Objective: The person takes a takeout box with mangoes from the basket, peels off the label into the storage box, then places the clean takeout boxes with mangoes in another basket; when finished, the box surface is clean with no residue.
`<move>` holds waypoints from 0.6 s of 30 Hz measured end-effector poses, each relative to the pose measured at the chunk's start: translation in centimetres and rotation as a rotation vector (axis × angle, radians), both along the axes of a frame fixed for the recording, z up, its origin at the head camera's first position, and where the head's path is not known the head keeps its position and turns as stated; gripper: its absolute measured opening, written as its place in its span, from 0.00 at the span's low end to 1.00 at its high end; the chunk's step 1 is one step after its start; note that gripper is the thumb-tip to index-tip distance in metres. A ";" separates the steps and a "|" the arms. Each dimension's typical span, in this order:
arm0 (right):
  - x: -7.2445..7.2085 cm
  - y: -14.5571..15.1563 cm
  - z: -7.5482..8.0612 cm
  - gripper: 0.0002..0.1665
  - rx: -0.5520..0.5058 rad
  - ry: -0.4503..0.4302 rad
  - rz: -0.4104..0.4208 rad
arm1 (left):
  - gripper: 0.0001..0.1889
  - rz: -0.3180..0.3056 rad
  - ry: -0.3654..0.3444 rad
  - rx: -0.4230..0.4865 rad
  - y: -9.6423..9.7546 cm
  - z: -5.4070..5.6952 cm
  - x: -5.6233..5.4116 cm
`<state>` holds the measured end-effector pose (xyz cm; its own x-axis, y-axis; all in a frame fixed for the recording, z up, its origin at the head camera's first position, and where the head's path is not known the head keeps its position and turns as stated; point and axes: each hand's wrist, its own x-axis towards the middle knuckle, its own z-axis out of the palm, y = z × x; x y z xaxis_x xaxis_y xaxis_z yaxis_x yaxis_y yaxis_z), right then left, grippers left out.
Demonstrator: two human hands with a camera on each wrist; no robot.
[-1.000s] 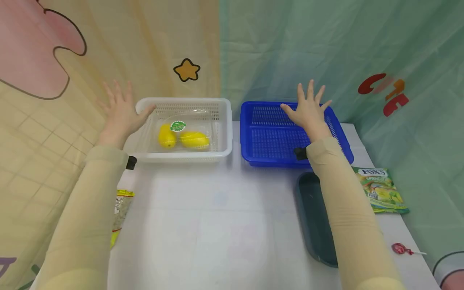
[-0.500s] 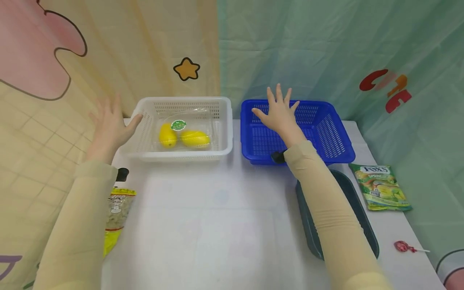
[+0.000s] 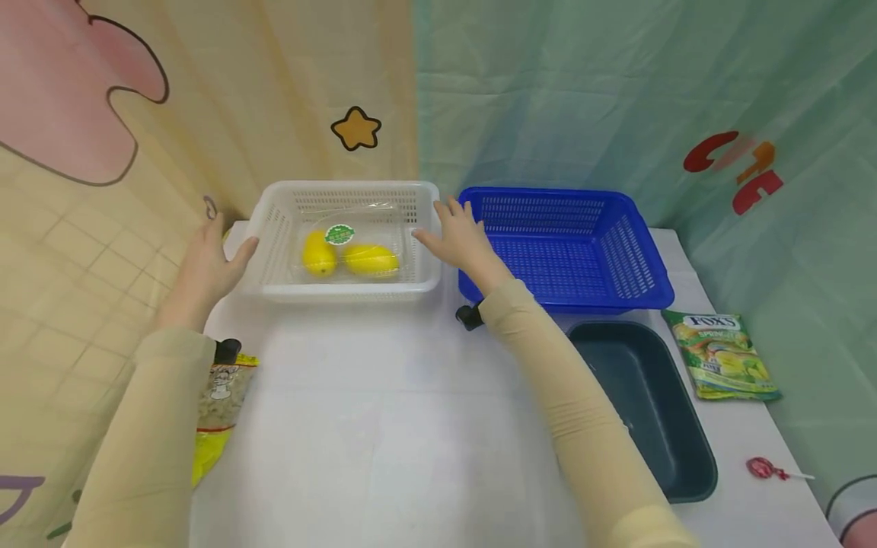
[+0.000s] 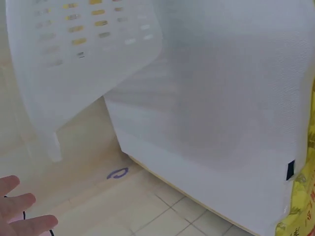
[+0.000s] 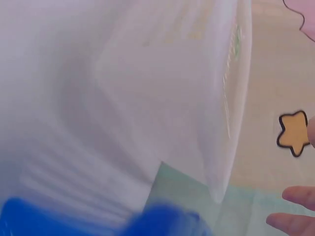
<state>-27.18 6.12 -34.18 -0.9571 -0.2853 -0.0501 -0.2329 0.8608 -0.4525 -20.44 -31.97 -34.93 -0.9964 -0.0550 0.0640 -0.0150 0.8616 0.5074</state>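
Note:
A white perforated basket (image 3: pixel 349 289) stands at the back left of the table, holding a clear plastic package (image 3: pixel 384 217) with two yellow fruits (image 3: pixel 371 260) and a green round label. My left hand (image 3: pixel 202 266) is just left of this basket, thumb spread from the fingers, holding nothing. At the basket's right end is my right hand (image 3: pixel 464 242), fingers extended and thumb over the rim; whether it touches the rim I cannot tell. In the right wrist view a few right fingertips (image 5: pixel 295 211) show beside the white basket (image 5: pixel 231 123). Left fingertips (image 4: pixel 29 211) appear below the basket's corner in the left wrist view.
To the right stands a blue perforated basket (image 3: pixel 569 251). A dark green tray (image 3: pixel 644 380) lies in front of it, partly behind my right forearm. Further right are a FOX'S candy bag (image 3: pixel 722 356) and a red lollipop (image 3: pixel 760 467). A yellow snack packet (image 3: pixel 222 403) lies near my left sleeve.
My right hand has moved left from over the blue basket to the white basket's right end. My left hand has shifted slightly down and left, beside the white basket's left end.

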 end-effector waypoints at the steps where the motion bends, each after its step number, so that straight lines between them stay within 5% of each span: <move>1: 0.1 -0.5 -0.2 0.46 -0.006 -0.011 0.014 | 0.47 -0.003 -0.011 0.004 -0.2 -0.2 0.1; 8: 0.5 -3.2 -1.2 0.44 -0.028 -0.054 0.063 | 0.44 -0.004 -0.046 0.011 -0.9 -1.5 0.7; 18: 0.4 -5.2 -2.4 0.37 -0.051 -0.050 0.031 | 0.38 0.004 -0.169 0.000 -1.0 -2.0 1.3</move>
<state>-26.77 0.88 -36.54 -0.9446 -0.3178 -0.0821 -0.2348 0.8291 -0.5074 -19.13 -33.01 -36.93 -0.9928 -0.0590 -0.1043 -0.1034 0.8615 0.4971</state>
